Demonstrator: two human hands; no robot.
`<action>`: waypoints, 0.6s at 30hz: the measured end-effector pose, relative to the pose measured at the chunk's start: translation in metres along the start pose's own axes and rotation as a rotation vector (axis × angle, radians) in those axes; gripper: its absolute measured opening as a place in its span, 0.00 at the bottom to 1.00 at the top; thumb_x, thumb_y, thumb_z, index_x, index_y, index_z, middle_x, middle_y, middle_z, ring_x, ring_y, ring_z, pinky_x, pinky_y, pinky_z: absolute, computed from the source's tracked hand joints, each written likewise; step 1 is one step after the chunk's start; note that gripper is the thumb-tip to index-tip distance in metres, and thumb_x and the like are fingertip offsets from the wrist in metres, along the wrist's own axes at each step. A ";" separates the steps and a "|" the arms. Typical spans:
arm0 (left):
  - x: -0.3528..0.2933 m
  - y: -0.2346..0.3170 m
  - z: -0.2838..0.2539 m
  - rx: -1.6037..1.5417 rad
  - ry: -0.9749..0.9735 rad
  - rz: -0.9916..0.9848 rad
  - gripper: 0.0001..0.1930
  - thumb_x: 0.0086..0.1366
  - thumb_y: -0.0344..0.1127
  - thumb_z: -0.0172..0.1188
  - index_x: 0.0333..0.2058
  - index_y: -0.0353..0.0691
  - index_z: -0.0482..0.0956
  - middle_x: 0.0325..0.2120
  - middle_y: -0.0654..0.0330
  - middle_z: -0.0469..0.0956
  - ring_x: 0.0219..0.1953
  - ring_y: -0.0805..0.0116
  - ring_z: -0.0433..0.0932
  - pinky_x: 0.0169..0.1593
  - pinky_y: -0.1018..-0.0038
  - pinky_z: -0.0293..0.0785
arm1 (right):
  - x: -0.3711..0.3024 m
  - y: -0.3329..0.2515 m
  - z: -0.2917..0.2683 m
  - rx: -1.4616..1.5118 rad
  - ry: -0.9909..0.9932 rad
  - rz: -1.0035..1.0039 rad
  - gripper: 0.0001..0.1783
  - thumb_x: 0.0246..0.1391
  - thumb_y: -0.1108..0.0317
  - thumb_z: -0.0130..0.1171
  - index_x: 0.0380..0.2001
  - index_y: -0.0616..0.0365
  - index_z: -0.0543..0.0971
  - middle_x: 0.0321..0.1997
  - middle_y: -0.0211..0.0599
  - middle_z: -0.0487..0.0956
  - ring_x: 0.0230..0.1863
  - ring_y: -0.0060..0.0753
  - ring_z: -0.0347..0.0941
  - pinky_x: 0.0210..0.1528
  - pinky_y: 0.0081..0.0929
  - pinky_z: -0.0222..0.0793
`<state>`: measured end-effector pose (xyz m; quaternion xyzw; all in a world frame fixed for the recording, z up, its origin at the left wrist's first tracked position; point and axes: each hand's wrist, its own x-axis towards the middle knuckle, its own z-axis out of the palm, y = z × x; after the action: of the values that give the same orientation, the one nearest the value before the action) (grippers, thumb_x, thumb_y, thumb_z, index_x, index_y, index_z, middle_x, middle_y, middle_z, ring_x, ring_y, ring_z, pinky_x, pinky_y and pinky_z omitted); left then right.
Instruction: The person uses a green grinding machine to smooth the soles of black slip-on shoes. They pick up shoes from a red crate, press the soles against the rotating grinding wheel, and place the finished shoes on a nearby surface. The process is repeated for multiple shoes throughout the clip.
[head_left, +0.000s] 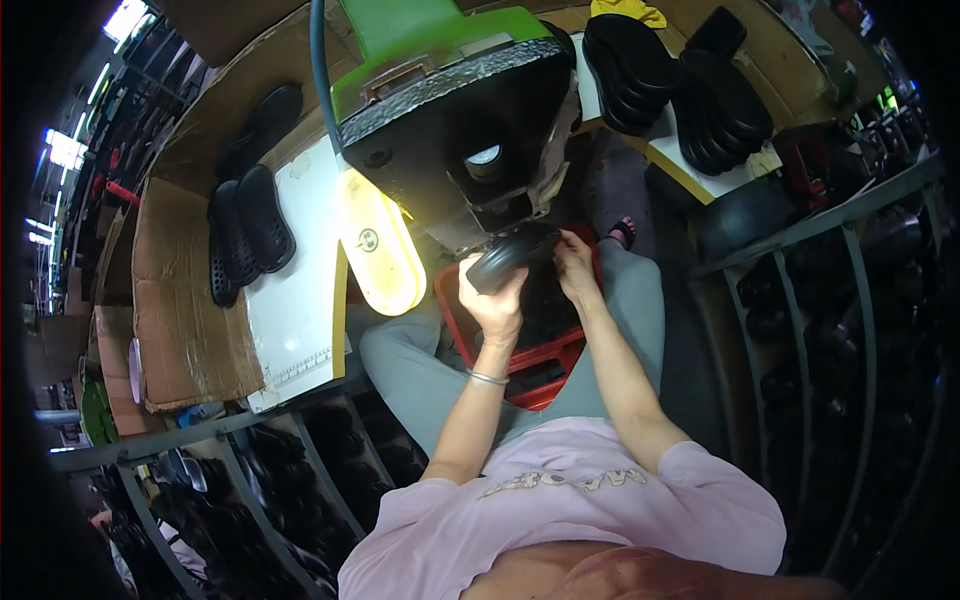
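A: Where are the person's arms?

B: Both bare forearms rise from the lower edge, out of short pale pink sleeves, and reach up and forward, drawing close together.

A: And the left hand (493, 298)?

B: Raised with its wrist bent back, a thin silver bangle lower on the forearm. Its fingers (472, 272) are curled closed in a grip.

A: The right hand (576, 268)?

B: Just beside the left, slightly higher, back of the hand showing, fingers bent down and pinched closed.

Dim workshop: white worktable (295, 300) with cardboard (185, 300) at left, metal rail racks (830, 225), bright ceiling lights (65, 150).
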<state>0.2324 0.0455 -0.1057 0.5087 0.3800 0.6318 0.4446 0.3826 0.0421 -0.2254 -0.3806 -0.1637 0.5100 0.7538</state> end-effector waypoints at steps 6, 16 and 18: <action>0.006 0.027 -0.008 -0.105 -0.077 -0.069 0.26 0.47 0.20 0.72 0.43 0.35 0.69 0.35 0.60 0.76 0.39 0.70 0.77 0.47 0.74 0.75 | -0.005 -0.105 0.005 -0.507 0.227 -0.466 0.18 0.41 0.76 0.73 0.37 0.61 0.77 0.36 0.28 0.76 0.38 0.21 0.70 0.43 0.20 0.68; 0.012 0.026 -0.086 -0.383 -0.015 -0.115 0.23 0.50 0.18 0.69 0.43 0.35 0.69 0.41 0.54 0.76 0.48 0.58 0.77 0.54 0.68 0.73 | -0.043 -0.161 0.092 -0.712 0.033 -0.530 0.32 0.28 0.75 0.80 0.38 0.60 0.71 0.37 0.30 0.72 0.39 0.21 0.67 0.44 0.20 0.66; 0.017 0.048 -0.100 -0.488 0.042 -0.154 0.23 0.49 0.19 0.70 0.41 0.35 0.69 0.39 0.53 0.75 0.46 0.59 0.78 0.53 0.65 0.75 | -0.048 -0.147 0.116 -0.682 -0.052 -0.535 0.35 0.27 0.76 0.81 0.39 0.59 0.70 0.37 0.31 0.71 0.39 0.22 0.67 0.44 0.20 0.66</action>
<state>0.1248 0.0435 -0.0756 0.3428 0.2631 0.6793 0.5932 0.3831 0.0182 -0.0330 -0.5391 -0.4348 0.2227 0.6861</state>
